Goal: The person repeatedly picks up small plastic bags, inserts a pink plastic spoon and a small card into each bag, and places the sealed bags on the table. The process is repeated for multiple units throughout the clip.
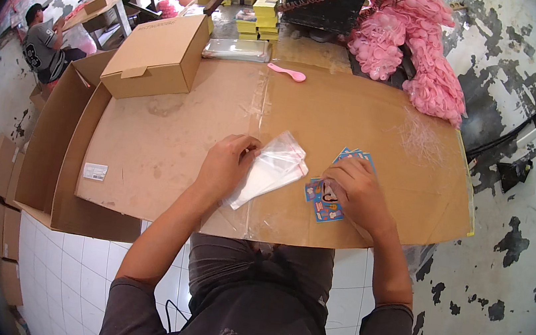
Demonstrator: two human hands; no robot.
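A loose stack of clear plastic bags [274, 173] lies fanned on the cardboard in front of me. My left hand [228, 163] is at the stack's left edge, thumb and fingertips pinched together on a bag. To the right, several small blue printed cards [328, 214] lie in an overlapping pile. Over them is my right hand [360, 191], its fingers curled down and closed on a card; the hand hides part of the pile.
A closed cardboard box [155, 53] stands at the far left, beside an open carton [57, 141]. A pink spoon [288, 72] lies near the back edge. Pink netting bundles [422, 52] hang over the far right corner. A small white label [95, 172] lies left. Another person [45, 43] sits far left.
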